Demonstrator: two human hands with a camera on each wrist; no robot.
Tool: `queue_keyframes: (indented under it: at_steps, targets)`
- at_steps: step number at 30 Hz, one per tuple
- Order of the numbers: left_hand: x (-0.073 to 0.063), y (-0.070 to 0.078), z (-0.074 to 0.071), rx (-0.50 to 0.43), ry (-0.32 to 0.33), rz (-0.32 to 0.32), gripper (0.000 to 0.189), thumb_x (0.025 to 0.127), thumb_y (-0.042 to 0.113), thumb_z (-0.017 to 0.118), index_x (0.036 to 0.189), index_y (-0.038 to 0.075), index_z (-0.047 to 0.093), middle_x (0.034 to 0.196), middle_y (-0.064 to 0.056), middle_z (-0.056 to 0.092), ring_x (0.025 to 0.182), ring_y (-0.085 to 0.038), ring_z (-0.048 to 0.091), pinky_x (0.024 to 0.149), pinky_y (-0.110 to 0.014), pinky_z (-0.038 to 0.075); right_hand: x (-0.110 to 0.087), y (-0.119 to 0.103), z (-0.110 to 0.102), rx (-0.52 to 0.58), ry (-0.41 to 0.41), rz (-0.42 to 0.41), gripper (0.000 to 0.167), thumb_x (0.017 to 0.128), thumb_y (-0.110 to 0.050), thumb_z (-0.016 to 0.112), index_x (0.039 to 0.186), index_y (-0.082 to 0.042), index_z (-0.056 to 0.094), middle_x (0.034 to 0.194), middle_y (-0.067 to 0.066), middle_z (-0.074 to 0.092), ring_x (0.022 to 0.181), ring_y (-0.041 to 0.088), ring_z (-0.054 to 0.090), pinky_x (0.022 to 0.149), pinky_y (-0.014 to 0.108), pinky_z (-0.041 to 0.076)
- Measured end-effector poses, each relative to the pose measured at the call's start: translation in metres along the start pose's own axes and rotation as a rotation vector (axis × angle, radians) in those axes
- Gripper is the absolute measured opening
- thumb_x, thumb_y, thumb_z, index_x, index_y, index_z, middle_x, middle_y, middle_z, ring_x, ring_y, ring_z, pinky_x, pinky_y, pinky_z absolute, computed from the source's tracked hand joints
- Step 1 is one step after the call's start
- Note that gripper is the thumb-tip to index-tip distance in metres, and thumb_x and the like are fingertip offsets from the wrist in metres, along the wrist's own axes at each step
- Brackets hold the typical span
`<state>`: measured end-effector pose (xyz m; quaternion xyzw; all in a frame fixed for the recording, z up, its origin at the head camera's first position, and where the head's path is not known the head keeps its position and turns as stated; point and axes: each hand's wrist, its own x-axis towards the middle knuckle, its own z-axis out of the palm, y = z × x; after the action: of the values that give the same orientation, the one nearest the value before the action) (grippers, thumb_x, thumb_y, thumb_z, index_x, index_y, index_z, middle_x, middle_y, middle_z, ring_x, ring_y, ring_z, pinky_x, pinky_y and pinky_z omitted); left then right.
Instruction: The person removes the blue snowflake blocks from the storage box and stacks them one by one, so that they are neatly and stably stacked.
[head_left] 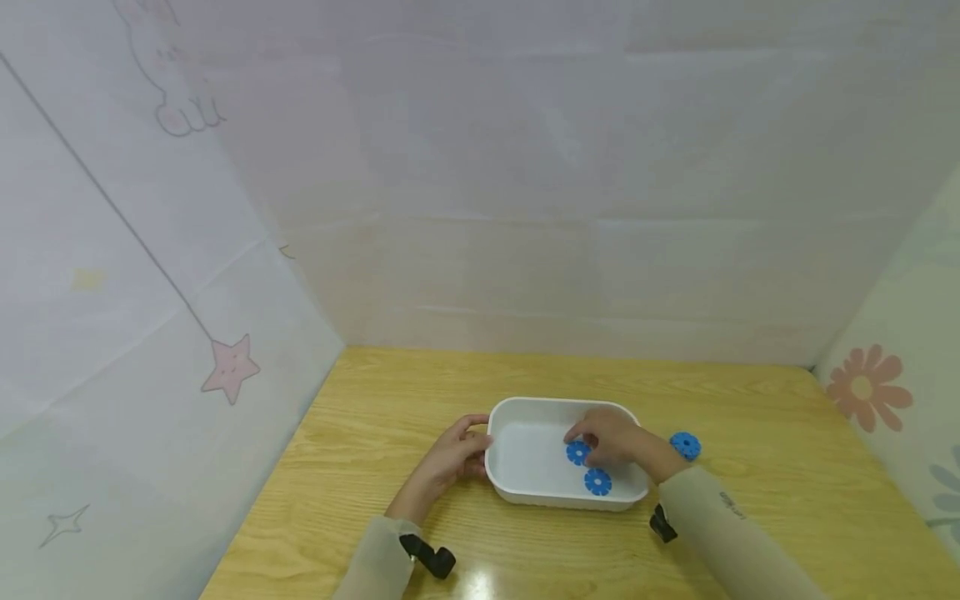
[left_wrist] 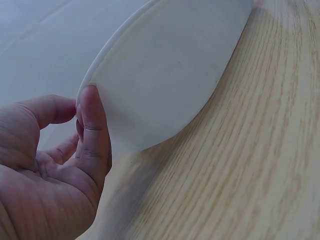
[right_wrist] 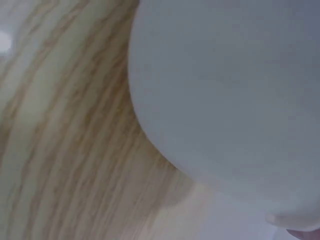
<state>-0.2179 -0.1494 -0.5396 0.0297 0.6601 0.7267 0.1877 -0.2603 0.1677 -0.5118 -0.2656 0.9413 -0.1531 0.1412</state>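
Observation:
A white oblong plastic basin [head_left: 525, 492] stands on the wooden table. My left hand [head_left: 452, 454] grips its left end; in the left wrist view, thumb and fingers pinch the basin's rim [left_wrist: 86, 80]. My right hand [head_left: 611, 435] reaches over the right side into the basin, its thumb and a finger curled at the edges of a blue notched interlocking disc [head_left: 578, 452]. Nearer the front wall, a second blue disc [head_left: 597, 482] lies inside. Only the basin's outer wall [right_wrist: 225, 100] fills the right wrist view, which hides the right hand's grip.
More blue notched discs [head_left: 686, 445] lie together on the table [head_left: 390, 383], to the right of the basin and beyond the right forearm. Pale printed cloth [head_left: 540, 208] hangs behind the table and along both sides.

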Motion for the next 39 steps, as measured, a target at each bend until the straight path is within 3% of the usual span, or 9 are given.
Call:
queue_keyframes:
  at_steps: [7,12,16,21,29,39]
  targets:
    - [-0.001,0.000,-0.001,0.000,-0.009,0.004,0.054,0.098,0.010,0.062,0.147,0.002,0.042,0.096,-0.013,0.063,0.069,-0.013,0.062,0.059,-0.026,0.056,0.001,0.000,0.010,0.055,0.018,-0.054,0.034,0.084,-0.027,0.083,0.117,-0.027,0.075,0.086,-0.006,0.053,0.081,0.013,0.047,0.074,0.031,0.042]
    - [-0.002,0.002,0.000,0.007,-0.008,0.005,0.052,0.099,0.009,0.061,0.148,0.002,0.042,0.098,-0.014,0.063,0.070,-0.012,0.062,0.060,-0.026,0.057,0.002,-0.002,0.009,0.110,-0.012,-0.029,0.040,0.087,-0.025,0.081,0.125,-0.027,0.072,0.089,-0.004,0.054,0.084,0.014,0.047,0.074,0.030,0.042]
    - [-0.003,0.003,0.001,0.002,-0.010,0.007,0.051,0.100,0.008,0.059,0.148,0.002,0.042,0.096,-0.013,0.063,0.069,-0.012,0.062,0.060,-0.026,0.057,0.002,-0.004,0.006,0.154,-0.039,-0.006,0.039,0.087,-0.016,0.079,0.124,-0.026,0.072,0.092,-0.002,0.055,0.086,0.016,0.048,0.076,0.033,0.044]
    - [-0.003,0.003,0.001,0.008,-0.012,0.014,0.051,0.100,0.008,0.059,0.147,0.000,0.041,0.095,-0.013,0.064,0.068,-0.012,0.062,0.060,-0.026,0.056,0.003,-0.004,0.007,0.155,-0.032,-0.005,0.035,0.087,-0.016,0.080,0.119,-0.028,0.074,0.092,-0.004,0.056,0.086,0.015,0.049,0.079,0.035,0.045]
    - [-0.003,0.004,0.002,0.015,0.001,0.013,0.050,0.100,0.008,0.058,0.147,0.001,0.042,0.096,-0.014,0.064,0.069,-0.013,0.063,0.062,-0.028,0.057,0.004,-0.003,0.013,0.157,-0.004,-0.057,0.033,0.086,-0.022,0.082,0.117,-0.024,0.069,0.092,-0.006,0.056,0.085,0.013,0.050,0.076,0.029,0.045]
    - [-0.001,0.001,0.002,0.004,-0.008,0.014,0.049,0.099,0.007,0.059,0.146,0.002,0.043,0.092,-0.011,0.064,0.068,-0.013,0.063,0.061,-0.027,0.056,0.004,-0.003,0.013,0.242,0.021,-0.112,0.037,0.086,-0.022,0.080,0.119,-0.018,0.064,0.092,-0.006,0.058,0.086,0.013,0.053,0.076,0.029,0.048]
